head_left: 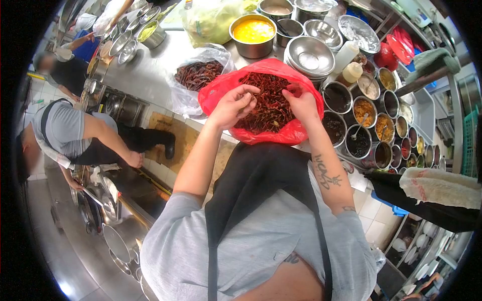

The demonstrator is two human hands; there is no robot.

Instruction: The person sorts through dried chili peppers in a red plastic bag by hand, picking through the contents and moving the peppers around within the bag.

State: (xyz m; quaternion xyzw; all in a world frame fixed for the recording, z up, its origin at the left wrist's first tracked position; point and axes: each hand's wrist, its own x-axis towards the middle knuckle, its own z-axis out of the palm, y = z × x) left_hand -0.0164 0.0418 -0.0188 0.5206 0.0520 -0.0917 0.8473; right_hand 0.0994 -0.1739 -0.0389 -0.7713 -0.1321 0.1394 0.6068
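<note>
A red plastic bag (pixel 213 95) lies open in front of me, full of thin dried red chilies (pixel 268 108). My left hand (pixel 235 105) is over the bag's left side, its fingers curled and the thumb near the index finger at the chilies. At the right side, my right hand (pixel 303 103) has its fingertips pinched together down at the chilies. Whatever either hand holds is too small or hidden to make out. Beside the red bag, a clear plastic bag (pixel 183 100) holds larger dark dried chilies (pixel 199 75).
Behind the bags stands a pot of yellow liquid (pixel 254 36), near stacked metal bowls (pixel 311 56). Several seasoning containers (pixel 358 141) crowd the right side, with squeeze bottles (pixel 352 72) close by. To the left, a co-worker (pixel 75 133) works at the stove with a ladle.
</note>
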